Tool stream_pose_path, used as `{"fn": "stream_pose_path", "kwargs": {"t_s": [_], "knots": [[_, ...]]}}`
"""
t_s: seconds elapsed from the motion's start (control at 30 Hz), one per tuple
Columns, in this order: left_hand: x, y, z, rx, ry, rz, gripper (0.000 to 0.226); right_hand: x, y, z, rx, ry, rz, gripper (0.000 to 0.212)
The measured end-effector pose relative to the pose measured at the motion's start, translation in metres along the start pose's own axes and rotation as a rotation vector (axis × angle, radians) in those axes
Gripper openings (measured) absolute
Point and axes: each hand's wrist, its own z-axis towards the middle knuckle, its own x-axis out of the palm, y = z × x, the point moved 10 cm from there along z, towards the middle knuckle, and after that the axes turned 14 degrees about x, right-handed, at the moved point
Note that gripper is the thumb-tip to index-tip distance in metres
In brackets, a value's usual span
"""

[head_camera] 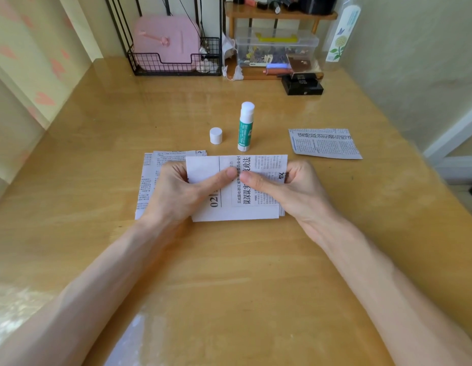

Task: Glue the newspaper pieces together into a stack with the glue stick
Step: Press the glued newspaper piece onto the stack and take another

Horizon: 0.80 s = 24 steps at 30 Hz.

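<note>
Head view: left hand (176, 192) and right hand (292, 190) both pinch the top newspaper piece (205, 166), thumbs on top, mid table (229, 273), overlapping the stack (147, 180) at its 9 o'clock; uncapped glue stick (246, 128) upright at 12, cap (215, 136) at 11, loose piece (325, 143) at 2 o'clock

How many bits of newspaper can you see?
3 I can tell apart: the held piece, pinched by the left hand and right hand; the left piece, lying under it; the right piece, alone. More may hide underneath.
</note>
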Motion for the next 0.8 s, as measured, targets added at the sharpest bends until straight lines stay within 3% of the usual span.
{"fn": "stream_pose_path", "kwargs": {"t_s": [0.6,0.8], "knots": [[-0.004,-0.005,0.002,0.038,-0.045,0.042,0.016,-0.011,0.003,0.003,-0.015,-0.013,0.072,0.024],[-0.011,-0.008,0.003,0.087,-0.071,0.059,0.050,-0.015,0.005,0.003,-0.033,-0.023,0.080,0.025]]}}
